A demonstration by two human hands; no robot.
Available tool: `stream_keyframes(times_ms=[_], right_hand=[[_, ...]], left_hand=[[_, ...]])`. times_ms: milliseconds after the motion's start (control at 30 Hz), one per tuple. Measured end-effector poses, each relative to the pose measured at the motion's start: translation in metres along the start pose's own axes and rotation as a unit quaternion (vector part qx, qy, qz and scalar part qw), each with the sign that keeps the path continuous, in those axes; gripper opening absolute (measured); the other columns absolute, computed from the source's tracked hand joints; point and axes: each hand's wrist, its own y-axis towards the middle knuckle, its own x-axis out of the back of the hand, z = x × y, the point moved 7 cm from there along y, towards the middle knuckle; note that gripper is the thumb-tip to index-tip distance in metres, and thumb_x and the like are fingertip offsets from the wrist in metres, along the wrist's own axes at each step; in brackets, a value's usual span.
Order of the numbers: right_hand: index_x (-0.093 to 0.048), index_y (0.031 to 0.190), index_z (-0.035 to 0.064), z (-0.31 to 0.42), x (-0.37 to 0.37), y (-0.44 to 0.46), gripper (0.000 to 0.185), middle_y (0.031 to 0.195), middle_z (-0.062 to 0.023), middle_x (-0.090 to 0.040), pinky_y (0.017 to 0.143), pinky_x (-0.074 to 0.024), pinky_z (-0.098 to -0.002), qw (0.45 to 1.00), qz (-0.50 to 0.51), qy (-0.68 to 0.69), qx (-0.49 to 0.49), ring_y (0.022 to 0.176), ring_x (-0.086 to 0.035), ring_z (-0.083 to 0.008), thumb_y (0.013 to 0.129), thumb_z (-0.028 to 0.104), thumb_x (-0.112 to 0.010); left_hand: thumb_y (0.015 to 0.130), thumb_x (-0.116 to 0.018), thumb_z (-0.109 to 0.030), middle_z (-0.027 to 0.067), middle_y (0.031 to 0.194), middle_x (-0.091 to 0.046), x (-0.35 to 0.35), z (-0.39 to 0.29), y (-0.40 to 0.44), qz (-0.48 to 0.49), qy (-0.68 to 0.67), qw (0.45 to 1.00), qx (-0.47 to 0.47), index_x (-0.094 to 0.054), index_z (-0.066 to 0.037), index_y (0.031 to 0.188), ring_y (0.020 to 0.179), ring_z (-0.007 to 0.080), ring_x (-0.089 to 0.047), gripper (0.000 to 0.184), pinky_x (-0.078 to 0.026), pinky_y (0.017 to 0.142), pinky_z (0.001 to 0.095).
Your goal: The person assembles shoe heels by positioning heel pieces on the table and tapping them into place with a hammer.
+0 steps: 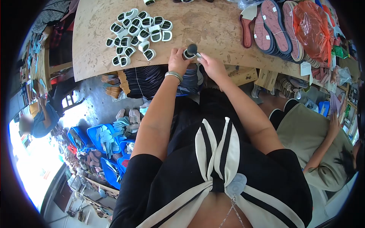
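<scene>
At the front edge of the wooden table [213,32], my left hand [178,62] is closed around a small white-rimmed piece [186,54] like those in the pile. My right hand [213,67] pinches the thin handle of a brush-like tool [192,48], whose dark round head is over the white-rimmed piece. To the left on the table lies a loose pile of white-rimmed pieces with dark insides [143,33]. A bracelet is on my left wrist.
Stacked pink soles [274,28], a red-handled tool [247,30] and a red plastic bag [313,28] lie at the table's right. Dark stacked pieces [142,83] are below the edge. Blue bins [100,138] stand lower left. One person [315,144] is at right, another [45,117] far left.
</scene>
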Motion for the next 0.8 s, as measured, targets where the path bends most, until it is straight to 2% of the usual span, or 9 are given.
stream_keyframes(times_ms=[100, 133, 233, 333, 467, 500, 633, 767, 800], right_hand=[[-0.062, 0.122, 0.0088, -0.013, 0.015, 0.005, 0.039, 0.077, -0.0193, -0.065, 0.063, -0.0489, -0.0422, 0.983, -0.074, 0.152, -0.078, 0.071, -0.066, -0.0334, 0.098, 0.039, -0.054], [-0.062, 0.123, 0.0087, -0.019, 0.020, 0.009, 0.040, 0.075, -0.0188, -0.064, 0.063, -0.0484, -0.0413, 0.981, -0.073, 0.150, -0.103, 0.070, -0.066, -0.0320, 0.098, 0.039, -0.054], [-0.061, 0.124, 0.0097, -0.048, 0.048, 0.026, 0.041, 0.074, -0.0177, -0.063, 0.063, -0.0474, -0.0373, 0.978, -0.088, 0.140, -0.127, 0.067, -0.063, -0.0276, 0.097, 0.039, -0.055], [-0.061, 0.125, 0.0112, -0.079, 0.060, 0.033, 0.039, 0.080, -0.0181, -0.065, 0.067, -0.0486, -0.0373, 0.977, -0.119, 0.120, -0.132, 0.073, -0.065, -0.0296, 0.097, 0.037, -0.054], [-0.061, 0.125, 0.0134, -0.100, 0.070, 0.044, 0.038, 0.097, -0.0201, -0.068, 0.078, -0.0497, -0.0400, 0.988, -0.124, 0.063, -0.064, 0.091, -0.066, -0.0359, 0.097, 0.037, -0.053], [-0.061, 0.126, 0.0139, -0.099, 0.076, 0.047, 0.038, 0.101, -0.0203, -0.067, 0.080, -0.0498, -0.0413, 0.991, -0.101, 0.030, -0.084, 0.094, -0.065, -0.0362, 0.097, 0.037, -0.052], [-0.062, 0.123, 0.0155, -0.085, 0.102, 0.060, 0.037, 0.111, -0.0199, -0.065, 0.085, -0.0494, -0.0465, 0.982, 0.037, -0.111, -0.146, 0.103, -0.063, -0.0375, 0.098, 0.037, -0.046], [-0.065, 0.115, 0.0121, -0.072, 0.116, 0.077, 0.032, 0.108, -0.0210, -0.066, 0.085, -0.0500, -0.0480, 0.956, 0.127, -0.229, -0.133, 0.101, -0.064, -0.0381, 0.097, 0.030, -0.046], [-0.067, 0.112, 0.0096, -0.063, 0.117, 0.078, 0.031, 0.108, -0.0215, -0.066, 0.084, -0.0504, -0.0482, 0.947, 0.146, -0.251, -0.134, 0.100, -0.065, -0.0380, 0.096, 0.027, -0.047]], left_hand=[[0.077, -0.080, -0.018, 0.0071, 0.107, -0.057, 0.007, 0.001, 0.002, 0.026, -0.097, 0.995, -0.001, -0.059, -0.009, 0.125, 0.090, 0.0209, -0.065, 0.054, -0.053, 0.079, 0.0308], [0.079, -0.077, -0.015, 0.0071, 0.112, -0.056, 0.005, 0.001, -0.001, 0.084, -0.231, 0.969, 0.033, -0.055, -0.010, 0.129, 0.092, 0.0196, -0.064, 0.055, -0.052, 0.079, 0.0295], [0.088, -0.063, 0.001, 0.0076, 0.136, -0.050, 0.013, -0.023, -0.023, 0.243, -0.553, 0.792, 0.087, -0.039, -0.012, 0.144, 0.102, 0.0169, -0.063, 0.063, -0.052, 0.081, 0.0265], [0.089, -0.059, 0.003, 0.0079, 0.139, -0.047, 0.041, -0.051, -0.039, 0.256, -0.627, 0.733, 0.065, -0.037, -0.012, 0.145, 0.107, 0.0187, -0.062, 0.063, -0.052, 0.083, 0.0260], [0.095, -0.059, -0.009, 0.0053, 0.131, -0.051, 0.052, -0.060, -0.043, 0.259, -0.695, 0.670, 0.036, -0.042, -0.013, 0.140, 0.106, 0.0189, -0.061, 0.049, -0.052, 0.080, 0.0264], [0.097, -0.058, -0.020, 0.0083, 0.129, -0.057, 0.047, -0.049, -0.040, 0.244, -0.672, 0.697, 0.055, -0.044, -0.011, 0.136, 0.102, 0.0182, -0.064, 0.042, -0.052, 0.079, 0.0252], [0.099, -0.056, -0.025, 0.0043, 0.100, -0.068, 0.060, -0.019, -0.024, 0.136, -0.482, 0.856, 0.124, -0.053, -0.006, 0.123, 0.079, 0.0139, -0.067, 0.031, -0.052, 0.070, 0.0235], [0.098, -0.059, -0.022, 0.0052, 0.089, -0.064, 0.093, 0.028, 0.006, 0.042, -0.357, 0.929, 0.087, -0.056, -0.003, 0.119, 0.068, 0.0123, -0.066, 0.029, -0.050, 0.056, 0.0216], [0.096, -0.062, -0.021, 0.0057, 0.087, -0.064, 0.108, 0.040, 0.016, 0.029, -0.347, 0.933, 0.088, -0.056, -0.004, 0.121, 0.070, 0.0127, -0.066, 0.030, -0.052, 0.059, 0.0223]])
